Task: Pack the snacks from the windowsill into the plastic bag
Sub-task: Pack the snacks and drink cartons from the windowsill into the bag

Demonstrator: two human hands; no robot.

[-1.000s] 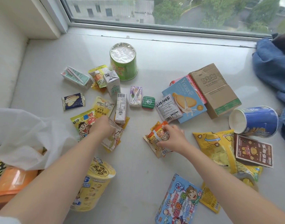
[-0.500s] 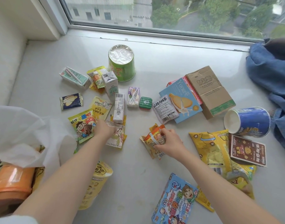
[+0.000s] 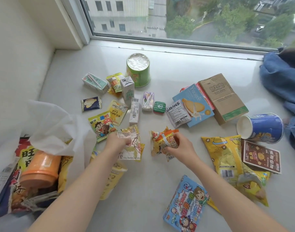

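Both hands closed on snack packets, mid-windowsill (image 3: 185,64).

Left hand (image 3: 117,142) is clenched on tea sachets (image 3: 132,145); right hand (image 3: 180,146) is wrapped around orange packets (image 3: 163,141). The plastic bag (image 3: 56,129) lies open at the sill's left edge, part-filled. Other snacks are spread toward the window.

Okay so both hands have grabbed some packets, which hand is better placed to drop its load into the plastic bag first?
Probably the left hand. It grips the tea packets right beside the plastic bag, whose opening lies at the left. The right hand, holding the orange packets, is farther away and would have to cross over the left arm.
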